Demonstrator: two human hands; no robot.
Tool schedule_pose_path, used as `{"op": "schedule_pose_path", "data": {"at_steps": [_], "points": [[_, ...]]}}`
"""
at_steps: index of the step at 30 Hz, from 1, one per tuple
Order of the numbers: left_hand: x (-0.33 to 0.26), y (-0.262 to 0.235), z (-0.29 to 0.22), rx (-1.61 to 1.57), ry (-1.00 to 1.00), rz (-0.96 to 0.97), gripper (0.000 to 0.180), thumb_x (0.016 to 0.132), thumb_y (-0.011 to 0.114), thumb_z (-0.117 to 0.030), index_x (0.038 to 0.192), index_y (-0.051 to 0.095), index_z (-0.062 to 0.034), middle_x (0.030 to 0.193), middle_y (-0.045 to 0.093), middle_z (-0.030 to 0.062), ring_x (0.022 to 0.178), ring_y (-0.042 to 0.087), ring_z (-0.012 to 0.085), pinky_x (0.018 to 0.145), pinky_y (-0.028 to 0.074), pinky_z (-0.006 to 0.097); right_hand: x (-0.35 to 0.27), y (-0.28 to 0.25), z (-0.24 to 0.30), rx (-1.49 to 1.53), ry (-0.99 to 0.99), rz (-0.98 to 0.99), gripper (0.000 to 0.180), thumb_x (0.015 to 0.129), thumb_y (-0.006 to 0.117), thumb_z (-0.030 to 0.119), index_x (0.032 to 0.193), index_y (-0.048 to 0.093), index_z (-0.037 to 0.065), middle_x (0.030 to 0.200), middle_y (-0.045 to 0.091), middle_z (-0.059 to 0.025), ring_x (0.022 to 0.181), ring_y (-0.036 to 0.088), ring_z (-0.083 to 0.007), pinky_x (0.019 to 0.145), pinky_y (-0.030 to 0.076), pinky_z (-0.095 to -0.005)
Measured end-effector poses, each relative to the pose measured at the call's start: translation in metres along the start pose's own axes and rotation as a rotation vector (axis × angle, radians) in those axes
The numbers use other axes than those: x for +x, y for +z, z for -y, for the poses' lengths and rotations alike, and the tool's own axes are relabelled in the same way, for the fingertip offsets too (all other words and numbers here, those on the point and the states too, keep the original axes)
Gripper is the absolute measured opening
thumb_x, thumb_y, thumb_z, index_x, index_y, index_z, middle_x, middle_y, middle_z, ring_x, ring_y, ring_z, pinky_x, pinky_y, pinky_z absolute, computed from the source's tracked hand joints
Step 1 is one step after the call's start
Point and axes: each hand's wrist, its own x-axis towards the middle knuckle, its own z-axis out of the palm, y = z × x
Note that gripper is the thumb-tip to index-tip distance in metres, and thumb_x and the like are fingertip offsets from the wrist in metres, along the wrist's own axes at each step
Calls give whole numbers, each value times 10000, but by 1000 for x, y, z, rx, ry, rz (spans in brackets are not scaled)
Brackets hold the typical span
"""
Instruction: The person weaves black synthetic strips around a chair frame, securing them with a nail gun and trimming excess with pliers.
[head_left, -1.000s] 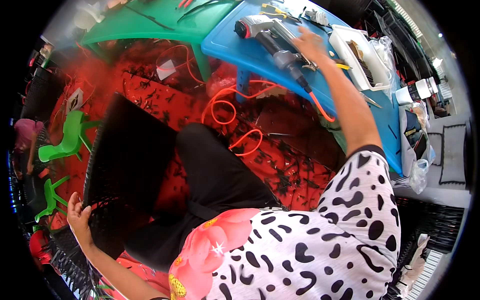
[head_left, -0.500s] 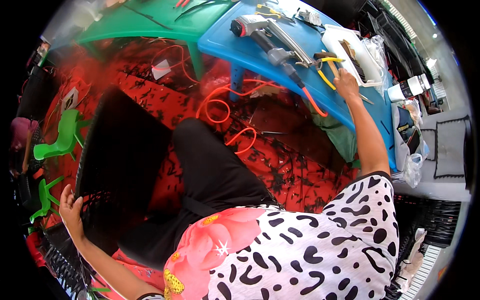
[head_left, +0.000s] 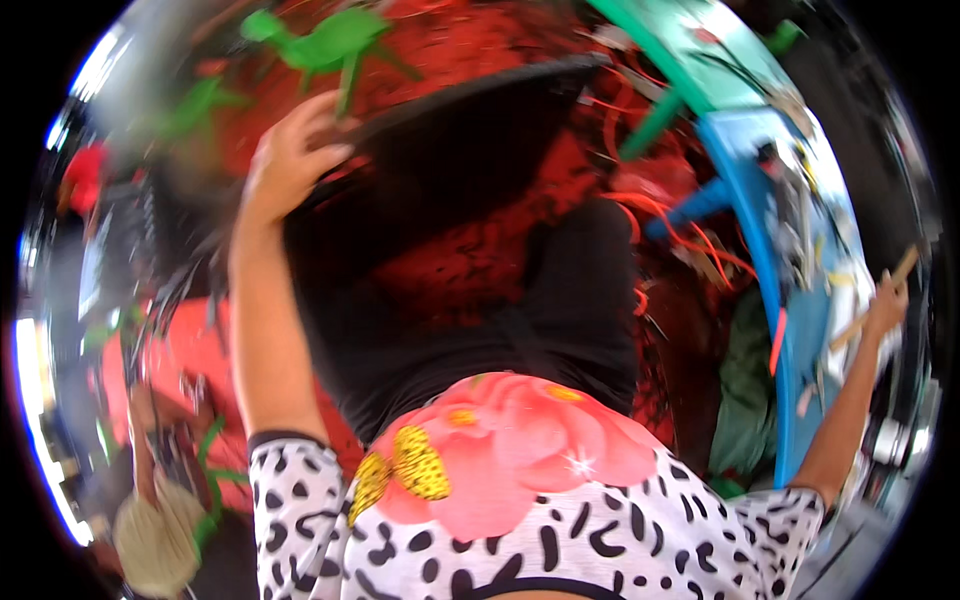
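A large black woven-looking panel (head_left: 460, 140) leans over my lap, its surface too dark to make out in detail. At its left edge is my left hand (head_left: 290, 155), thumb and fingers on either side of the rim; motion smears the fingertips. Far out to the right, above the blue table (head_left: 755, 190), my right hand (head_left: 885, 305) is closed around the wooden handle of what looks like a hammer (head_left: 903, 268). The tool's head is blurred.
A pneumatic nailer (head_left: 793, 225) lies on the blue table, with an orange hose (head_left: 700, 240) on the red floor. The green table (head_left: 670, 60) adjoins it. Green chairs (head_left: 335, 45) stand beyond the panel. Another person (head_left: 160, 530) is at lower left.
My view has turned left, and the tables now lie at the right. My right hand has lifted the hammer off the blue table. My left hand has come to the panel's edge.
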Motion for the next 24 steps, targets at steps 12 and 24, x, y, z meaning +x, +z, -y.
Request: {"op": "schedule_pose_path", "data": {"at_steps": [12, 24], "points": [[-9, -7, 9, -190, -92, -104, 554, 817, 461, 35, 1369, 432, 13, 1097, 656, 117, 959, 626, 176, 899, 458, 283, -330, 5, 396, 829, -536, 1258, 495, 868, 609, 87, 1342, 476, 37, 1013, 617, -43, 680, 553, -62, 582, 456, -191], [-11, 5, -1, -105, -102, -209, 471, 833, 502, -7, 1304, 503, 4, 1048, 680, 175, 905, 671, 199, 788, 503, 302, -391, 27, 479, 989, -1063, 1089, 452, 855, 598, -6, 1292, 491, -52, 1183, 627, -129, 1035, 620, -171, 874, 480, -273]]}}
